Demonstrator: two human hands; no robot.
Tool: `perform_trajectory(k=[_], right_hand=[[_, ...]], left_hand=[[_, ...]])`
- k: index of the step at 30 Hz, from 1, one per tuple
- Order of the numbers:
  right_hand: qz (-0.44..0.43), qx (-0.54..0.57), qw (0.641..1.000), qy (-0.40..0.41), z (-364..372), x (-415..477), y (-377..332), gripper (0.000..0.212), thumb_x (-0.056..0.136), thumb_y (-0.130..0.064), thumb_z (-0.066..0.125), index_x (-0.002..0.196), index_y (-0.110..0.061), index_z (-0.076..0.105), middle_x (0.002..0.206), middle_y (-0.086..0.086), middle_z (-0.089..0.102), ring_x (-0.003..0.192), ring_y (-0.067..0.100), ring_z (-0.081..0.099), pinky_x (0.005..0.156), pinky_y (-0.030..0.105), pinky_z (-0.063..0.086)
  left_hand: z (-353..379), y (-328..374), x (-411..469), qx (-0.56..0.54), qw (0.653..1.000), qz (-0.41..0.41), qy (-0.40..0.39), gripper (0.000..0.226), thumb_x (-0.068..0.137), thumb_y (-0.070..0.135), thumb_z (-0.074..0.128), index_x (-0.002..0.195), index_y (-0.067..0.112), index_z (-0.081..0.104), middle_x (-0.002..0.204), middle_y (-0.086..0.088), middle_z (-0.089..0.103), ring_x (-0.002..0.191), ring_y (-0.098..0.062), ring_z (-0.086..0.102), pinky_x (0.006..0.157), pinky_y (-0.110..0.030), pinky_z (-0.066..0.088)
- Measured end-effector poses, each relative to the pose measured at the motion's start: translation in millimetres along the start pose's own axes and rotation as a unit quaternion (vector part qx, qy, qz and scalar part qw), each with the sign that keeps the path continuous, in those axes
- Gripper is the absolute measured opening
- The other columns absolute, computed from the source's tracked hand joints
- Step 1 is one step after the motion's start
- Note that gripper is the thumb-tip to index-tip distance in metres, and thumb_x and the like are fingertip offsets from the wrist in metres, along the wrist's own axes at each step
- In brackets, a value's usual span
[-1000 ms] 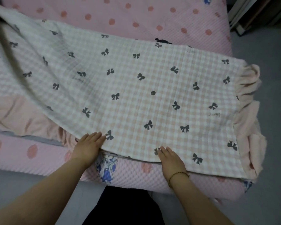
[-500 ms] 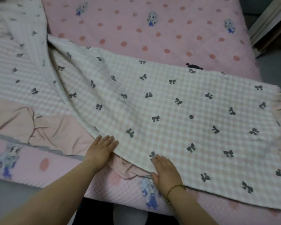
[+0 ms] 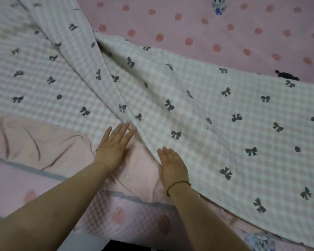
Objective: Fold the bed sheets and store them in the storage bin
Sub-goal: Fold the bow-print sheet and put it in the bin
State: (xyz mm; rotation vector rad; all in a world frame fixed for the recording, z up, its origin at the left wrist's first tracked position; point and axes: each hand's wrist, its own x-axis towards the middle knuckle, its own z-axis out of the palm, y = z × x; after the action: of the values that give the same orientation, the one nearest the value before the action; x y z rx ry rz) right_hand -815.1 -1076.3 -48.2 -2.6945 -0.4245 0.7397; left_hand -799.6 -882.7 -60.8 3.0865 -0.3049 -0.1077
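Bed (image 3: 225, 24), left hand (image 3: 114, 147) flat (on sheet (image 3: 216, 124))

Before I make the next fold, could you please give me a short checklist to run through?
1. Left hand flat on the fabric: ok.
2. Right hand flat at the checked sheet's near edge: ok.
3. Sheet smooth: not ok, a diagonal ridge runs up from the hands.
4. Far corners aligned: cannot tell, out of view.
5. Storage bin nearby: cannot tell, not in view.

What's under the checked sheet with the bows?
A plain pink layer shows beneath the checked bow sheet, on the dotted mattress cover. Anything further under is hidden.
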Motion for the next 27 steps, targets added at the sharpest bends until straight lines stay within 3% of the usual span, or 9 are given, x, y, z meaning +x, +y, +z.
perform_trajectory(k=[2, 4, 11, 14, 16, 19, 21, 23, 27], right_hand=[[0.021, 0.004, 1.000, -0.011, 0.1, 8.2, -0.4, 0.053, 0.100, -0.005, 0.027, 0.148, -0.017, 0.010, 0.157, 0.000, 0.007, 0.144, 0.012, 0.007, 0.112, 0.018, -0.002], [0.035, 0.014, 0.999, -0.023, -1.4, 10.6, 0.9, 0.055, 0.099, -0.003, 0.027, 0.149, -0.018, 0.010, 0.157, -0.002, 0.007, 0.143, 0.010, 0.009, 0.113, 0.018, 0.002], [0.020, 0.024, 0.999, -0.006, -2.4, 8.5, 0.8, 0.055, 0.098, -0.003, 0.028, 0.148, -0.021, 0.012, 0.155, -0.006, 0.014, 0.141, 0.007, 0.015, 0.112, 0.017, 0.010], [0.018, 0.026, 0.999, 0.038, -4.8, 9.6, 1.6, 0.057, 0.093, 0.005, 0.034, 0.145, -0.016, 0.026, 0.151, -0.001, 0.028, 0.137, 0.010, 0.029, 0.110, 0.018, 0.020], [-0.013, 0.002, 0.986, 0.169, -2.4, 10.1, 1.9, 0.054, 0.074, 0.014, 0.047, 0.124, -0.005, 0.056, 0.125, 0.011, 0.060, 0.112, 0.021, 0.061, 0.093, 0.027, 0.046], [-0.035, -0.014, 0.970, 0.239, 1.5, 9.3, 2.8, 0.050, 0.068, 0.000, 0.032, 0.098, -0.005, 0.071, 0.097, 0.009, 0.072, 0.085, 0.022, 0.071, 0.077, 0.025, 0.050], [-0.049, -0.029, 0.969, 0.240, 3.0, 10.8, 0.9, 0.055, 0.067, -0.005, 0.027, 0.098, -0.006, 0.072, 0.098, 0.008, 0.072, 0.085, 0.021, 0.071, 0.077, 0.024, 0.051], [-0.053, -0.043, 0.969, 0.236, 8.9, 11.6, 2.3, 0.055, 0.067, -0.005, 0.027, 0.098, -0.007, 0.072, 0.099, 0.006, 0.072, 0.086, 0.019, 0.071, 0.077, 0.024, 0.051], [-0.060, -0.049, 0.969, 0.236, 17.0, 12.8, 1.9, 0.049, 0.067, -0.001, 0.035, 0.098, -0.008, 0.072, 0.099, 0.005, 0.072, 0.085, 0.020, 0.071, 0.072, 0.027, 0.054]], left_hand=[[-2.4, -14.5, 12.0, -0.019, 0.997, -0.042, -0.062, 0.064, 0.080, 0.010, 0.065, 0.139, 0.007, 0.040, 0.142, -0.016, 0.042, 0.129, -0.030, 0.044, 0.112, -0.036, 0.009], [1.8, -23.2, 17.3, -0.001, 0.986, -0.044, -0.159, 0.056, 0.091, 0.029, 0.052, 0.142, 0.016, 0.033, 0.148, -0.004, 0.032, 0.137, -0.020, 0.029, 0.114, -0.035, 0.004], [7.5, -38.4, 9.5, -0.002, 0.966, -0.011, -0.257, 0.037, 0.089, 0.041, 0.052, 0.122, 0.026, 0.054, 0.121, 0.005, 0.056, 0.118, -0.017, 0.043, 0.106, -0.028, 0.017], [6.7, -44.2, 4.8, 0.032, 0.981, -0.012, -0.193, 0.024, 0.094, 0.031, 0.045, 0.105, 0.020, 0.064, 0.109, 0.003, 0.062, 0.109, -0.018, 0.049, 0.101, -0.029, 0.020], [5.3, -48.6, 13.8, 0.011, 0.994, -0.059, -0.090, 0.015, 0.089, 0.019, 0.056, 0.092, 0.011, 0.068, 0.096, -0.005, 0.066, 0.094, -0.027, 0.056, 0.090, -0.036, 0.031], [7.2, -59.7, 35.4, -0.039, 0.994, -0.099, 0.021, 0.012, 0.064, 0.003, 0.078, 0.064, 0.003, 0.066, 0.070, -0.012, 0.065, 0.061, -0.030, 0.059, 0.065, -0.036, 0.043], [13.0, -57.3, 47.8, -0.072, 0.989, -0.126, -0.005, 0.010, 0.076, 0.009, 0.070, 0.079, 0.000, 0.069, 0.093, -0.015, 0.067, 0.081, -0.033, 0.061, 0.073, -0.037, 0.039], [24.8, -48.9, 53.9, -0.089, 0.983, -0.153, -0.052, 0.028, 0.091, 0.023, 0.054, 0.108, 0.004, 0.064, 0.131, -0.012, 0.052, 0.119, -0.029, 0.047, 0.098, -0.037, 0.027], [34.8, -48.4, 34.4, -0.106, 0.969, -0.177, -0.133, 0.055, 0.098, 0.039, 0.033, 0.147, 0.016, 0.020, 0.157, -0.007, 0.004, 0.145, -0.019, 0.003, 0.115, -0.034, -0.004]])
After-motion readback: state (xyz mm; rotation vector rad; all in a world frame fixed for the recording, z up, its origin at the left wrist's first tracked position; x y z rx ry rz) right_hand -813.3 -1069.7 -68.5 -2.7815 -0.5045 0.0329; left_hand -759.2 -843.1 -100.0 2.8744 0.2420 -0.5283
